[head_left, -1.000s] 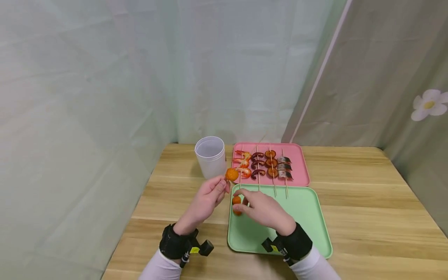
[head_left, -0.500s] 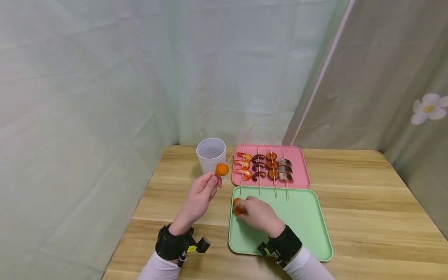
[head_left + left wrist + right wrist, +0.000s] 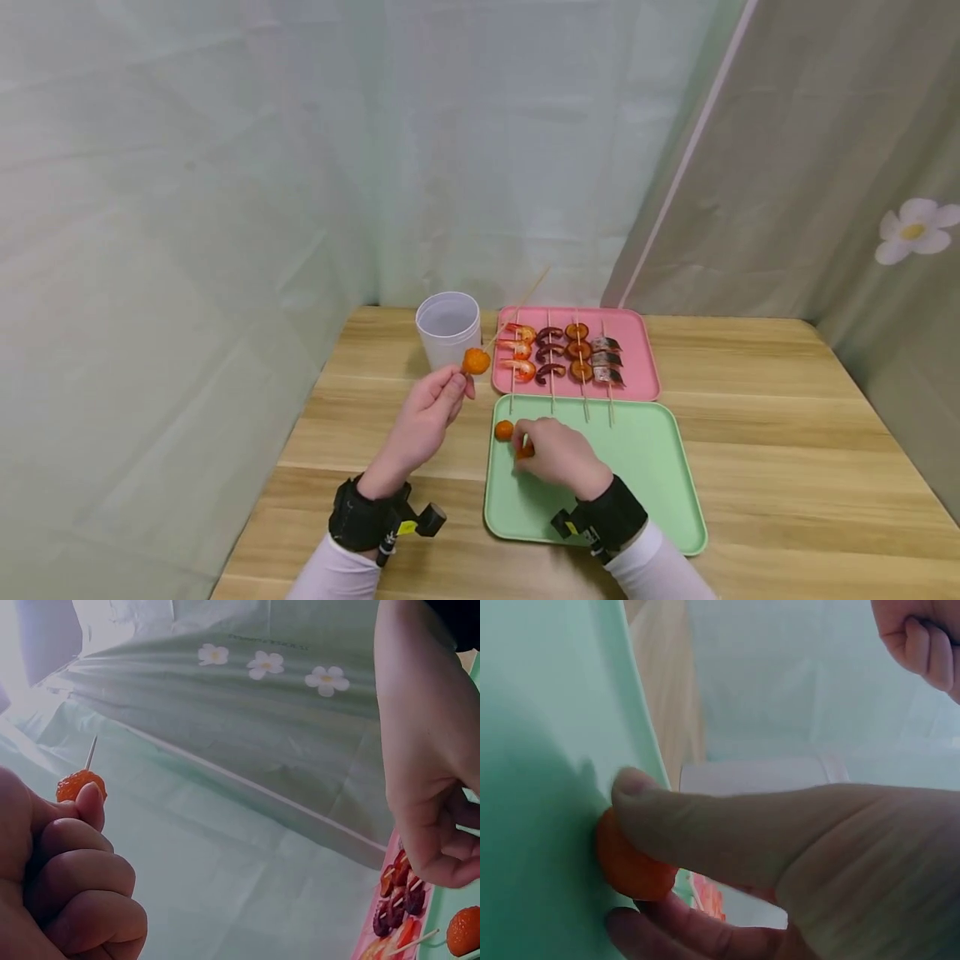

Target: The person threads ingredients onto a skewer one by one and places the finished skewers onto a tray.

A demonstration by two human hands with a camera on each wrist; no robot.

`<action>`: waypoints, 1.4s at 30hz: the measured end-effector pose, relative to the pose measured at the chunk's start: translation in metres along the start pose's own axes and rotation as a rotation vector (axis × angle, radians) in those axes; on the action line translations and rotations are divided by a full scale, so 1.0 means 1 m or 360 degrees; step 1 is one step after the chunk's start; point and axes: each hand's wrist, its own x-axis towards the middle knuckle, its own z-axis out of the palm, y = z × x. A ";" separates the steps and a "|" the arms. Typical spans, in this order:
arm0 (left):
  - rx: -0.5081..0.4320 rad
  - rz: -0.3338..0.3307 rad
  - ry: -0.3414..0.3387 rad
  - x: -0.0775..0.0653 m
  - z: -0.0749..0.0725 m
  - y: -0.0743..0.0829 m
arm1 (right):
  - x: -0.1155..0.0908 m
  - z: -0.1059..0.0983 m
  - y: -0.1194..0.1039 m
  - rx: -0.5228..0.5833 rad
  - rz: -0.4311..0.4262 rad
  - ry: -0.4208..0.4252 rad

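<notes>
My left hand (image 3: 427, 412) pinches the lower end of a thin wooden skewer (image 3: 528, 292) and holds it up, tilted away to the right. One orange ball (image 3: 476, 361) is threaded on it, just above the fingertips. Over the green tray (image 3: 600, 517), my right hand (image 3: 558, 454) has thumb and fingers around a second orange ball (image 3: 634, 862), low against the tray floor. A third orange ball (image 3: 504, 431) lies loose near the tray's far left corner, left of the right hand.
Behind the green tray, a pink tray (image 3: 645, 379) carries skewers of shrimp (image 3: 517, 371), dark tentacle pieces (image 3: 551, 372), round brown slices (image 3: 578, 350) and silvery fish pieces (image 3: 607, 360). A white cup (image 3: 450, 333) stands left of it. Curtains hang behind the wooden table (image 3: 787, 433).
My left hand has moved left with the skewer and its ball. The right hand has closed around one ball and drawn it right, apart from the other ball.
</notes>
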 end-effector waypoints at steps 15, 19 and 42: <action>0.0045 -0.0073 -0.0016 0.001 0.001 -0.003 | -0.007 -0.014 0.006 -0.0022 0.0133 -0.0121; 0.0058 -0.0094 -0.0037 0.002 0.003 -0.002 | -0.007 -0.029 0.013 0.0060 0.0172 0.0016; 0.0303 -0.0066 -0.0150 0.001 -0.004 -0.003 | -0.019 -0.076 0.020 0.0660 -0.0326 0.1135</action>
